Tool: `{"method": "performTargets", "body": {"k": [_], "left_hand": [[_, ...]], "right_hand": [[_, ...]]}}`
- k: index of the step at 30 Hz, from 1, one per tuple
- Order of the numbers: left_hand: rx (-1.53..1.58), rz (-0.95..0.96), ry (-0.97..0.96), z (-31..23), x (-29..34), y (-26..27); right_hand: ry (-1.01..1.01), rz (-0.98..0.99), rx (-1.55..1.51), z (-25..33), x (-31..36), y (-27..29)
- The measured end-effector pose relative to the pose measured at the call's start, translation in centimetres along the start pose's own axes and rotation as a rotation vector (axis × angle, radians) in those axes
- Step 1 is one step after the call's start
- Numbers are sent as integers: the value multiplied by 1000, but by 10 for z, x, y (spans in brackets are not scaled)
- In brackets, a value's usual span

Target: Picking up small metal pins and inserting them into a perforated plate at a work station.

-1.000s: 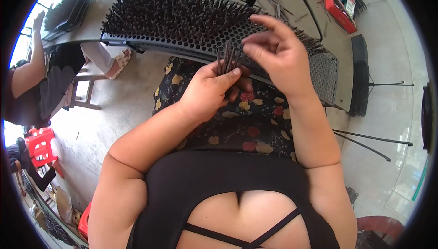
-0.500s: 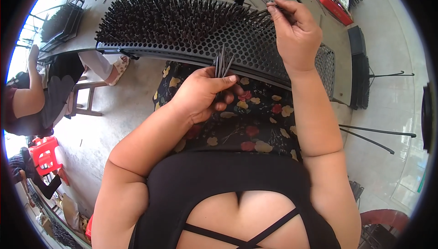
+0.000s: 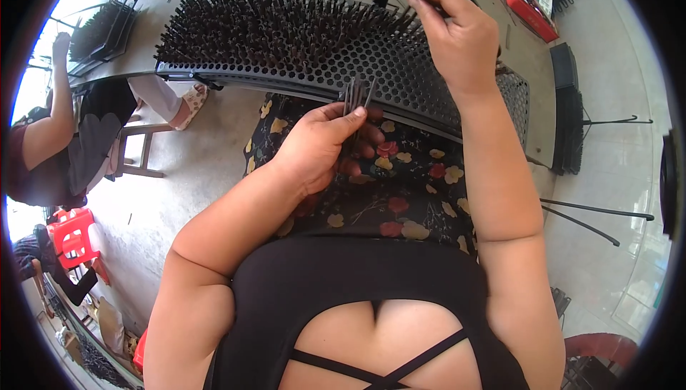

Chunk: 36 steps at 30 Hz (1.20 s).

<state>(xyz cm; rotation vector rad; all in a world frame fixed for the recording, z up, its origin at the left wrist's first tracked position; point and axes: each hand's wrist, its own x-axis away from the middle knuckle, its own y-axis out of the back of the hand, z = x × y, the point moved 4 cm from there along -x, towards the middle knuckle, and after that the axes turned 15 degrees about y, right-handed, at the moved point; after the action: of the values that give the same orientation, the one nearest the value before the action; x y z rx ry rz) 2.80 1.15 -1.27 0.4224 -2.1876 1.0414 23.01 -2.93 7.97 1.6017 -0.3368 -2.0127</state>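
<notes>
Perforated panel [image 3: 404, 68] lies ahead, running left-to-right; right hand [image 3: 463, 40] hangs over it, whether pinching anything I cannot tell; left hand [image 3: 325, 136] clasps dark rods [image 3: 353, 94] beside the panel's near edge.

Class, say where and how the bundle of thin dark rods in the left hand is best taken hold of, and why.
Probably pinch the bundle of thin dark rods at its exposed upper ends, coming from above and the right. It stands roughly upright, its tips fanning slightly above the left hand, which grips it lower down and comes in from the left.
</notes>
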Motion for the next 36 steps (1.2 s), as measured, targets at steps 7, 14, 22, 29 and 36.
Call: {"method": "performTargets", "body": {"k": [7, 14, 22, 29, 36], "left_hand": [[-93, -38, -70, 4, -1, 2], [-45, 32, -86, 4, -4, 1], [-66, 112, -202, -1, 4, -8], [-19, 164, -157, -5, 6, -11], [-44, 75, 16, -1, 0, -6]], "right_hand": [[27, 75, -28, 5, -5, -6], [136, 221, 122, -7, 6, -15], [-792, 366, -872, 55, 44, -4], [-781, 273, -885, 49, 50, -3], [-369, -151, -420, -7, 33, 26]]}}
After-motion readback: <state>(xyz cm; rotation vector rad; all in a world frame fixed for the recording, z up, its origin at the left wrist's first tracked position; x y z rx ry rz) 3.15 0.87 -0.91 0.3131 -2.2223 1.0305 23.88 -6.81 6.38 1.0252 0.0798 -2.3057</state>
